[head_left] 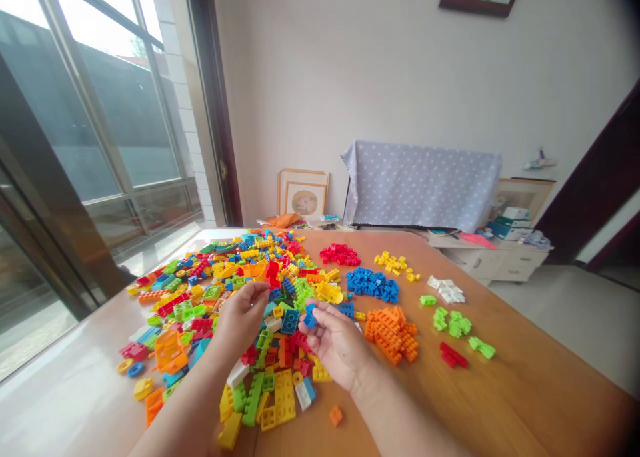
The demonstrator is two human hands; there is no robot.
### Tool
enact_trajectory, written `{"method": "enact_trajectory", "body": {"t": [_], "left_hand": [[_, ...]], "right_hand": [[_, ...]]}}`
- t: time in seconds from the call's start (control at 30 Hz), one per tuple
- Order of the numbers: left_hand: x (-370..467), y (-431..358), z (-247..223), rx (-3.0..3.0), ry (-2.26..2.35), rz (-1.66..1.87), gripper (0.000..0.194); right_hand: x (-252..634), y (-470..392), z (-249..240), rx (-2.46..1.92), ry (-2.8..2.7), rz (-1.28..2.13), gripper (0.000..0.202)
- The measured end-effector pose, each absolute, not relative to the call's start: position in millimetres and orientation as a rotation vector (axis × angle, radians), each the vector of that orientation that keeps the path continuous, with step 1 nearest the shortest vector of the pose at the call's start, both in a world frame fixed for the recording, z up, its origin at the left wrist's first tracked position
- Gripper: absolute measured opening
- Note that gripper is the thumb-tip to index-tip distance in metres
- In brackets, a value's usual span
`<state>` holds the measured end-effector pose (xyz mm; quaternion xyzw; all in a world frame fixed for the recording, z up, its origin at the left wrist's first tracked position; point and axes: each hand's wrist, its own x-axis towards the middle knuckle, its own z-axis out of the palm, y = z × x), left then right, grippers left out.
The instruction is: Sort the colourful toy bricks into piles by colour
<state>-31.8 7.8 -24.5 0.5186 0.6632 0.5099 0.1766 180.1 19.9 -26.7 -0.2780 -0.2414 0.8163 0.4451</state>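
Observation:
A large mixed heap of colored building bricks [284,390] spreads over the left and middle of the wooden table. My right hand [340,344] is at the heap's right edge, its thumb and fingers closed on a small blue brick [311,316]. Over the heap's middle, my left hand [243,317] has its fingers bent together in a pinch; whether anything is between the fingertips is hidden. Right of my right hand lies a pile of orange bricks [391,335], with a blue pile [373,284] behind it and a red pile [340,254] farther back.
Small groups of yellow bricks [393,264], white bricks [447,289], light green bricks [457,324] and red bricks [453,355] lie on the table's right side. One orange brick [336,415] sits near the front. A cabinet [510,260] stands beyond the table [525,404].

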Motion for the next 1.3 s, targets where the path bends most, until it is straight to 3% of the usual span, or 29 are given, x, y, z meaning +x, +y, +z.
{"method": "enact_trajectory", "body": {"t": [0.13,0.53,0.83,1.0,1.1,1.3], "left_hand": [[-42.1,8.5,-26.6,1.589,2.096,1.349,0.039],[-40.9,0.7,-14.9,1.507,2.036,1.451,0.033],[-38.4,6.2,-26.4,1.921,2.238,1.054,0.016],[-19.1,-2.5,-12.1,1.567,1.704,1.343,0.021],[-3.4,-8.7,-6.3,1.365,1.416,1.353,0.029],[14.1,-10.0,-10.5,1.374,1.173,1.327,0.025]], "right_hand": [[183.5,24.0,-25.4,-0.689,-0.582,2.016,0.04],[212.0,51.7,-21.3,-0.698,-0.554,1.834,0.028],[215.1,54.3,-26.0,-0.704,-0.551,1.81,0.029],[205.7,48.5,-31.5,-0.712,-0.671,1.846,0.032],[198.5,41.5,-32.7,-0.72,-0.74,1.873,0.036],[191.4,29.4,-28.1,-0.652,-0.882,1.953,0.04]]}}
